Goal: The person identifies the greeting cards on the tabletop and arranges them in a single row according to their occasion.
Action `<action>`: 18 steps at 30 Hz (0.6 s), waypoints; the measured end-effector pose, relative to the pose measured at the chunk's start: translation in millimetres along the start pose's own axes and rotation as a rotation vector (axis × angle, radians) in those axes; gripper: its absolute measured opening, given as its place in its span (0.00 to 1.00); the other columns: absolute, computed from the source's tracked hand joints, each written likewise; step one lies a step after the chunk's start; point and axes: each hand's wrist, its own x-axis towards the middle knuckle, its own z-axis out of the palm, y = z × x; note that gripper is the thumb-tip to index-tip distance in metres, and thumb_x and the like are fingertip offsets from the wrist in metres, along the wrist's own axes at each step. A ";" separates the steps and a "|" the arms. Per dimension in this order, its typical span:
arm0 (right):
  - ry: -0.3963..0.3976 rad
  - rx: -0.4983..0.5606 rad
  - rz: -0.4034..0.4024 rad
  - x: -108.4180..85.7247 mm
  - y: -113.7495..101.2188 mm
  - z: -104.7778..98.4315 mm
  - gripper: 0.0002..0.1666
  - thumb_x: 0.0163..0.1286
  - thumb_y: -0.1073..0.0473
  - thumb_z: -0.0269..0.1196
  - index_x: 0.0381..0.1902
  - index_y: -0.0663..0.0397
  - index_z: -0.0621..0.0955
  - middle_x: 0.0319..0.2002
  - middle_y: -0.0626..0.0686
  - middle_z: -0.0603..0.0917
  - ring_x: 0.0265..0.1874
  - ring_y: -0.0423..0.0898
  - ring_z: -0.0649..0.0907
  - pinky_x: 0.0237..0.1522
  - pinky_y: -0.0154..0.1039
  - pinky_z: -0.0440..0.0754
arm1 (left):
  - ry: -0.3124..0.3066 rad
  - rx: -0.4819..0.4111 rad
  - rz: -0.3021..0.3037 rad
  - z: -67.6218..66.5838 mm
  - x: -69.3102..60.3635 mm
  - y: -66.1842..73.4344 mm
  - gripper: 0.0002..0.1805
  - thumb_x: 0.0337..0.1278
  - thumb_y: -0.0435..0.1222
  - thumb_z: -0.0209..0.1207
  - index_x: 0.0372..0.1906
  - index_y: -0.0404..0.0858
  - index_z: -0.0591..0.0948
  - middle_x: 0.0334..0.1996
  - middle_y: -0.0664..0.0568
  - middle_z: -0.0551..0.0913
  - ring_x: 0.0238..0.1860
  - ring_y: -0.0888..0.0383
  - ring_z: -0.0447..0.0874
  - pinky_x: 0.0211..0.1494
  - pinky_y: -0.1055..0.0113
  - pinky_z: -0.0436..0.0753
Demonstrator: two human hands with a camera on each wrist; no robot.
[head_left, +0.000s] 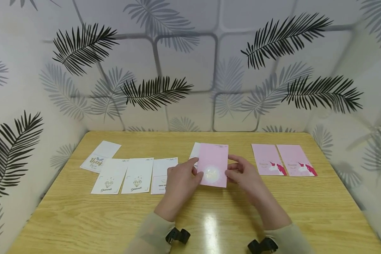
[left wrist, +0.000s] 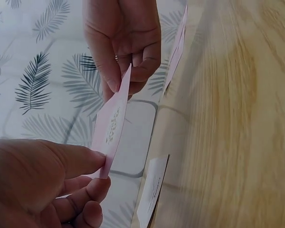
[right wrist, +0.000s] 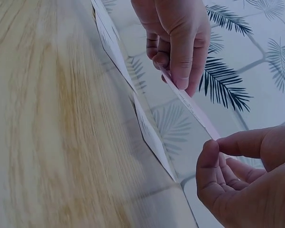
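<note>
Both hands hold a pink greeting card [head_left: 213, 158] with a pale round patch and gold lettering, raised above the table. My left hand [head_left: 183, 183] pinches its left edge between thumb and fingers. At the opposite edge, my right hand [head_left: 246, 178] pinches it as well. In the left wrist view the pink card [left wrist: 111, 123] is seen almost edge-on, thumb on its face. The right wrist view likewise shows the card [right wrist: 192, 110] edge-on between both hands. Partly hidden behind it, a white card [head_left: 194, 151] lies on the table.
Two pink unicorn cards [head_left: 268, 160] lie side by side at the right. On the left are two white diamond cards [head_left: 137, 174], a "Thank you" card [head_left: 100, 155] lying askew, and a white card with a pink frame [head_left: 164, 169]. A leaf-patterned backdrop [head_left: 187, 67] stands behind the wooden table [head_left: 82, 222].
</note>
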 end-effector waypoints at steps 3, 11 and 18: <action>0.024 -0.012 -0.007 -0.2 -0.4 -5.8 0.38 0.80 0.70 0.66 0.83 0.60 0.68 0.57 0.64 0.82 0.48 0.49 0.84 0.52 0.39 0.88 | 0.008 0.002 0.009 6.1 3.1 4.7 0.22 0.70 0.37 0.72 0.65 0.39 0.86 0.29 0.61 0.82 0.30 0.57 0.79 0.58 0.41 0.75; 0.077 -0.035 -0.013 -1.4 -3.6 -23.8 0.36 0.80 0.68 0.65 0.82 0.58 0.71 0.58 0.63 0.80 0.49 0.49 0.84 0.56 0.41 0.88 | 0.045 -0.005 0.040 21.7 11.6 18.3 0.23 0.69 0.38 0.73 0.66 0.40 0.86 0.31 0.61 0.86 0.32 0.55 0.83 0.58 0.42 0.76; 0.140 -0.089 0.013 2.5 -4.3 -37.6 0.33 0.81 0.66 0.65 0.80 0.59 0.74 0.61 0.63 0.79 0.53 0.52 0.84 0.54 0.38 0.88 | 0.039 -0.012 0.055 32.4 20.0 32.2 0.23 0.70 0.39 0.72 0.67 0.41 0.86 0.33 0.61 0.88 0.37 0.52 0.87 0.57 0.43 0.78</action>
